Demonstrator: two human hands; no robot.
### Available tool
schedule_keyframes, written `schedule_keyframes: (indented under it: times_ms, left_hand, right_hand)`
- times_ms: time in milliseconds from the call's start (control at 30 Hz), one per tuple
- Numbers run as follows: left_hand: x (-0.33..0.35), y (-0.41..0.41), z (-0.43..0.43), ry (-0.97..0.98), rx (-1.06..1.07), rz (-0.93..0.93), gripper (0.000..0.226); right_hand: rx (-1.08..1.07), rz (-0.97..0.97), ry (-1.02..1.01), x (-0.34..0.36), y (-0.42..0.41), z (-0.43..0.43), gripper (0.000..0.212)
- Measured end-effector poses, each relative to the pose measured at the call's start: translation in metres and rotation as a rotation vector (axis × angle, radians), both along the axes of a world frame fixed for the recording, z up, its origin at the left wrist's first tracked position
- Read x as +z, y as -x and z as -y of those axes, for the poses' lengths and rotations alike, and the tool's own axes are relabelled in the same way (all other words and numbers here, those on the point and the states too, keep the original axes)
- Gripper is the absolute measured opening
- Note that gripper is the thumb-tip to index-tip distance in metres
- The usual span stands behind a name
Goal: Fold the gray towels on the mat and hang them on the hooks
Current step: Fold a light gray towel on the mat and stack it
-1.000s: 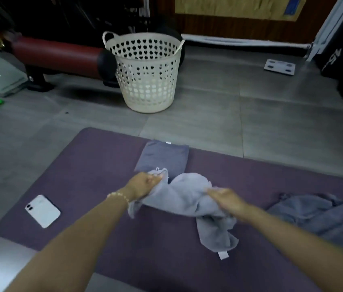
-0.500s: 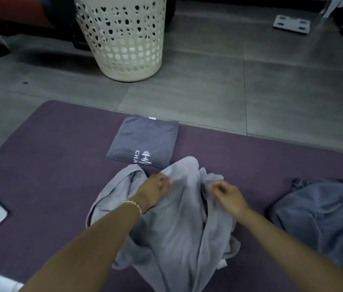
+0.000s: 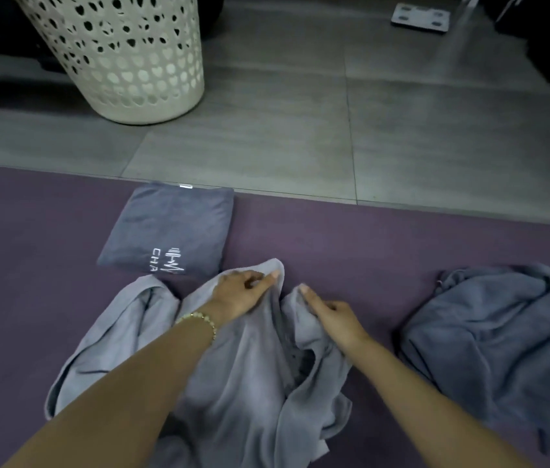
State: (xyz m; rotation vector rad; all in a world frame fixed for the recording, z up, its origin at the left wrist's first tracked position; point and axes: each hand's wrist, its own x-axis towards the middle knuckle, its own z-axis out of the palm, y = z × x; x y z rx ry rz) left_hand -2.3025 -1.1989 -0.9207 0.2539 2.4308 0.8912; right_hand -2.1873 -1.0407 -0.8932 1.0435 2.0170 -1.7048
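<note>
Three towels are counted on purple foam mat (image 3: 368, 238): folded dark-gray towel (image 3: 169, 228), heaped gray towel (image 3: 496, 332) at right, rumpled light-gray towel (image 3: 243, 383) pinched at far edge by left hand (image 3: 243, 293) and right hand (image 3: 334, 315).

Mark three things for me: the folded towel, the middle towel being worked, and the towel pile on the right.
folded towel (image 3: 165, 228): head view, middle of its top face.
middle towel (image 3: 239, 390): head view, loose cloth between the forearms.
towel pile (image 3: 496, 336): head view, centre of the crumpled heap.

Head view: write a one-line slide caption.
Left hand and right hand pinch a crumpled towel on the mat; folded towel beyond it, unfolded towel to the right, basket behind.
</note>
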Motion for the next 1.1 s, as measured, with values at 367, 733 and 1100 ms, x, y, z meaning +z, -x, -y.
schedule_keyframes:
  times_ms: [367,733,1100]
  left_hand:
    - [0.005,-0.055,-0.046,-0.101,-0.443,-0.219,0.040]
    - [-0.001,-0.115,-0.068,-0.282,-0.369,0.038,0.038]
    - [0.070,-0.167,-0.158,-0.607,-0.503,0.092,0.036]
  right_hand:
    - [-0.067,0.090,0.049,0.021,-0.113,-0.093,0.059]
    - [0.250,-0.040,-0.068,0.015,-0.112,-0.087,0.040]
    - [-0.720,-0.398,-0.063,0.057,-0.180,-0.140,0.030]
